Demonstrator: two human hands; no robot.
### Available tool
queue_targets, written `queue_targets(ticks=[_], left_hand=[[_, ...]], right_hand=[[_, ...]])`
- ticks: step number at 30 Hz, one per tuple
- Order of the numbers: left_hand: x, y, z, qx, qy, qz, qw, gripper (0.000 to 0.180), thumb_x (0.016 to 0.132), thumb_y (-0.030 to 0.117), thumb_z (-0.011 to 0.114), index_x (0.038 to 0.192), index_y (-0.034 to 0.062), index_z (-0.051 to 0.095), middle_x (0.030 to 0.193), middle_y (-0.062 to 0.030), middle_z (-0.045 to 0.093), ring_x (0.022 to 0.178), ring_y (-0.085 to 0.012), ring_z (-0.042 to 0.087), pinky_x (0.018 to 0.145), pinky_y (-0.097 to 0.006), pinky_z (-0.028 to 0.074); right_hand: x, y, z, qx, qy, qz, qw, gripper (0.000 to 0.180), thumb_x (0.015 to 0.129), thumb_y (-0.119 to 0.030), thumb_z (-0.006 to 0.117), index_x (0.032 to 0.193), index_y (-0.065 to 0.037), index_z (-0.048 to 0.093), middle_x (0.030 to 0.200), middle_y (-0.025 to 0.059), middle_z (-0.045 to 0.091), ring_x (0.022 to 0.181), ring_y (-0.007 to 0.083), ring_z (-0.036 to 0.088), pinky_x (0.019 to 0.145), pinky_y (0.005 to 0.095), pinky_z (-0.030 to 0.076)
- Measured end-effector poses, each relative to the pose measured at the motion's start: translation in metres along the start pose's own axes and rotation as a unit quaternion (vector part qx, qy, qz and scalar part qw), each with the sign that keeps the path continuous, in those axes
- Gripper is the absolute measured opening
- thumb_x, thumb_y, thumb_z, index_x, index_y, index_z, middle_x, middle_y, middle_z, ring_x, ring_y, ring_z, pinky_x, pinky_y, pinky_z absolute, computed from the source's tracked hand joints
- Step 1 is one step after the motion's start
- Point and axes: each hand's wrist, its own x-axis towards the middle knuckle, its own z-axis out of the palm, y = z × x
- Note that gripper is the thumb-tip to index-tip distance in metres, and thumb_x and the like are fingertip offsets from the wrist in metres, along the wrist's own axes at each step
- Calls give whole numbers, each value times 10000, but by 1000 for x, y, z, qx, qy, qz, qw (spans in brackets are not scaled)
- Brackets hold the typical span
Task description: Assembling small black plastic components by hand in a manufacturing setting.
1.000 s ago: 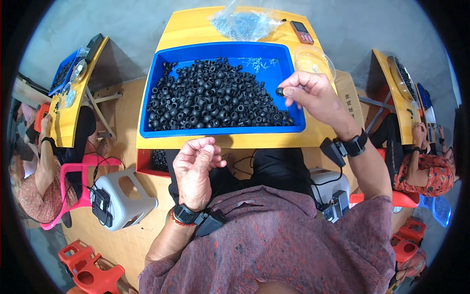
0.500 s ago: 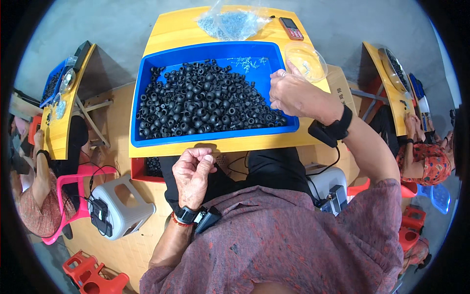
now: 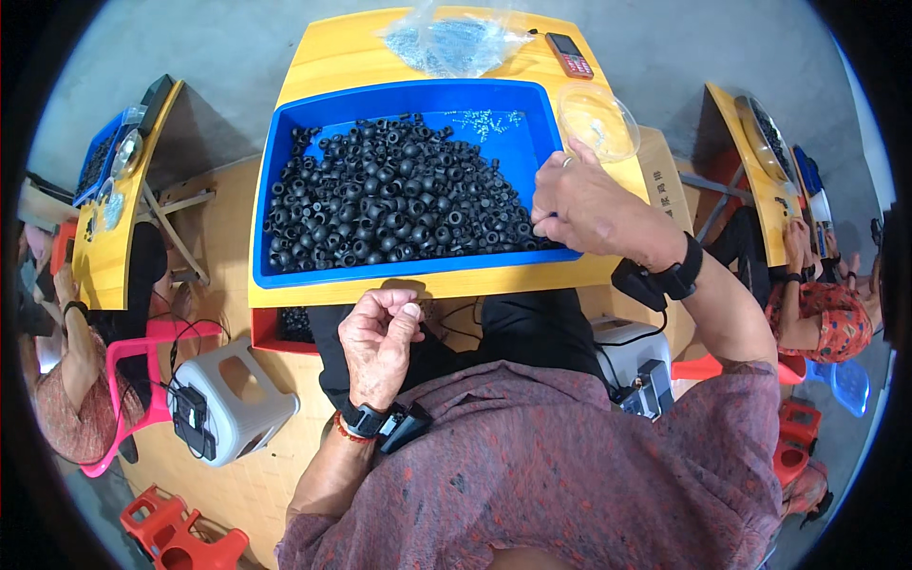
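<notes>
A blue tray (image 3: pixel 418 275) on the yellow table holds a heap of small black hollow rounded parts (image 3: pixel 394 204), with a scatter of tiny pale pieces (image 3: pixel 484 123) at its far right. My right hand (image 3: pixel 594 209) hangs over the tray's right edge, just nearer than a clear round dish (image 3: pixel 600 122). Its fingers are curled together, and what they hold, if anything, is hidden. In front of the table's near edge, my left hand (image 3: pixel 380 337) is closed in a pinch between thumb and forefinger. Anything in that pinch is too small to make out.
At the table's far side lie a plastic bag of light-blue bits (image 3: pixel 446 47) and a red phone (image 3: pixel 569 55). A red bin (image 3: pixel 275 331) stands under the near edge. Grey stools (image 3: pixel 233 399) flank me, and other people work at tables left and right.
My right hand has drawn a little nearer and to the right, away from the clear dish. My left hand stays almost where it was, still pinched.
</notes>
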Motion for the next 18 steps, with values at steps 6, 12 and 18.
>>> queue_targets(ticks=[6,12,18], left_hand=[[-4,5,3,-8,-14,6,1000,131,943,70,637,1031,-26,638,835,-86,679,693,-107,642,613,-248,562],[-8,11,9,-96,-49,18,994,162,945,82,645,1054,-38,644,869,-116,700,717,-154,670,668,-299,593],[-10,28,21,-166,-89,37,981,258,930,85,672,1152,-42,640,939,-142,712,763,-182,695,735,-345,608]], right_hand=[[-14,-4,-8,326,113,-16,939,104,857,-144,704,883,-43,704,918,70,655,992,245,605,957,398,440],[-24,-35,5,570,170,6,804,163,935,-157,667,956,4,682,944,37,660,906,114,603,812,271,482],[-23,-61,11,655,178,9,734,107,931,-94,669,954,10,682,946,26,665,844,84,612,742,232,489]])
